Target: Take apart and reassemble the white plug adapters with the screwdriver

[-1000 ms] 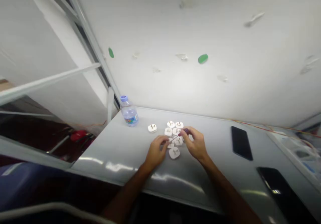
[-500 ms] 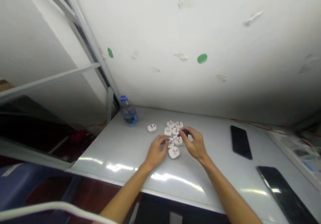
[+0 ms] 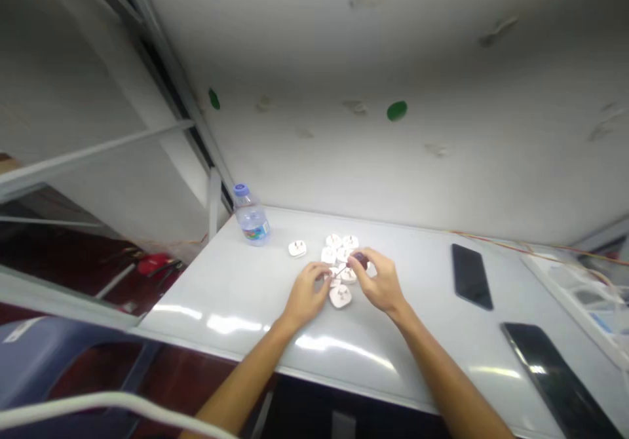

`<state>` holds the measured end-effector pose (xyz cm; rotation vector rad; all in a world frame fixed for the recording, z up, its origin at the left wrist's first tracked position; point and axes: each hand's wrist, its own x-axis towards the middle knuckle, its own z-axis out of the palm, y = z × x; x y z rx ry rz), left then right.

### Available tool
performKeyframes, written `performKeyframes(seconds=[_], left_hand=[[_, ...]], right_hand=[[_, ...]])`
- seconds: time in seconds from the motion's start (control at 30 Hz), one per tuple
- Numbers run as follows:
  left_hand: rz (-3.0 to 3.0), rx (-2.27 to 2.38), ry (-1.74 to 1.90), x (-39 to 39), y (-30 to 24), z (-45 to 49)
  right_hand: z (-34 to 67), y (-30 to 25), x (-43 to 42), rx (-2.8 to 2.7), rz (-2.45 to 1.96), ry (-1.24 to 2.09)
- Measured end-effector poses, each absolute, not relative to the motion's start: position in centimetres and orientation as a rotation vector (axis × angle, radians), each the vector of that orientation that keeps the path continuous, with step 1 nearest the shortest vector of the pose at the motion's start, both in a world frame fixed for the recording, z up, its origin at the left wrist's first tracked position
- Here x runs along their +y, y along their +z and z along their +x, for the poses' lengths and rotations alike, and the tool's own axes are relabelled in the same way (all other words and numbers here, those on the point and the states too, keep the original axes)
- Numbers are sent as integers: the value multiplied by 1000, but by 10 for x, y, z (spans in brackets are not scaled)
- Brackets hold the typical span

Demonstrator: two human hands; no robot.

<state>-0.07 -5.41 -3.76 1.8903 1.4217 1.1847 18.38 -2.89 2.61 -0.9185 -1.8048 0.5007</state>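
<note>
My right hand [image 3: 378,278] grips a small screwdriver [image 3: 362,260] by its dark red handle. Its thin shaft slants down to the left, towards a white plug [image 3: 335,282] under my left fingertips. My left hand [image 3: 308,293] steadies that plug with thumb and fingers, which partly cover it. Just in front lies another white three-pin plug [image 3: 340,297], pins up. Several more plugs cluster behind the hands, among them a rear one [image 3: 333,241], and the right hand hides part of the group. A single plug [image 3: 297,249] sits apart to the left.
A water bottle [image 3: 253,223] with a blue cap stands at the table's back left corner. On the right lie a black phone [image 3: 472,275] and a larger dark device [image 3: 555,377]. A white tray [image 3: 580,308] edges the far right. Behind the grey table [image 3: 236,288] rises a white wall.
Both hands keep almost the same place, with the screwdriver still at the plug. The wall looks darker and the table brighter, and the view has shifted very slightly.
</note>
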Motion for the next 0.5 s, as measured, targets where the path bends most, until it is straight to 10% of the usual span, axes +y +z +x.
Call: performKeyframes(seconds=[0.5], left_hand=[[1886,1437,1177,-54,-38,0]], right_hand=[[179,26,-27,-1832,-865,511]])
